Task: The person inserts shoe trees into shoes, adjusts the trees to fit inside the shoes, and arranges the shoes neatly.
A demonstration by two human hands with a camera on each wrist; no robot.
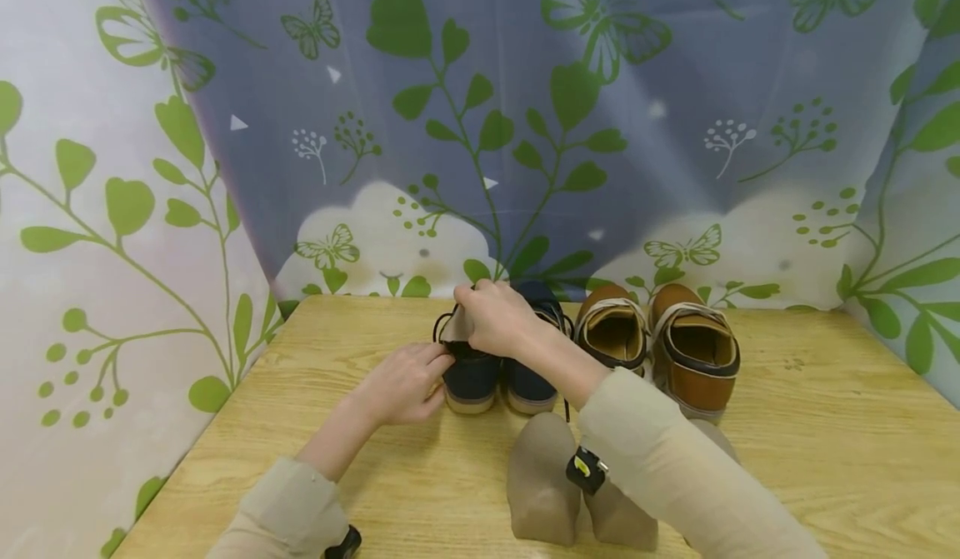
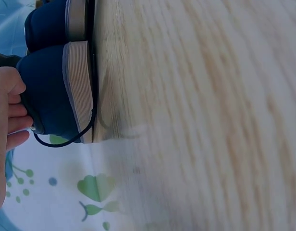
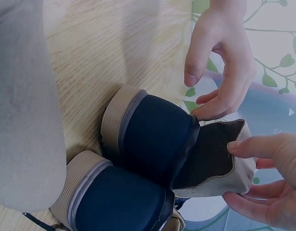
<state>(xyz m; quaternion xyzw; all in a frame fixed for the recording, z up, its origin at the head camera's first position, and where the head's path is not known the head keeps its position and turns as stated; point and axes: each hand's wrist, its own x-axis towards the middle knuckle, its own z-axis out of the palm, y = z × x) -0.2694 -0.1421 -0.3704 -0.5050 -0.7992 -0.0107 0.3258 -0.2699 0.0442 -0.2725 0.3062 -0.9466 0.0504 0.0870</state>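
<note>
Two hands meet at the left navy shoe, which stands heel toward the person on the wooden table; the right hand pinches a taupe insert by its upper end, thumb on the dark face, fingers on the pale side; its lower end is at the shoe's mouth, how deep cannot be told. Most at risk, probably, is the collar: a slanted push could catch that rim and roll it inward; with only the far end pinched, the insert might also twist free; an unsteadied heel could let the shoe slide into the second navy shoe just beside it, and the black lace could snag. The right forearm slants in from the lower right, passing just before the brown shoes, hand arched over the opening; the left hand lies lower, beside the heel, fingers loosely bent, tips touching the collar, thumb apart; no pinch shows there; loose inserts stand nearer the person, partly behind the right sleeve.
</note>
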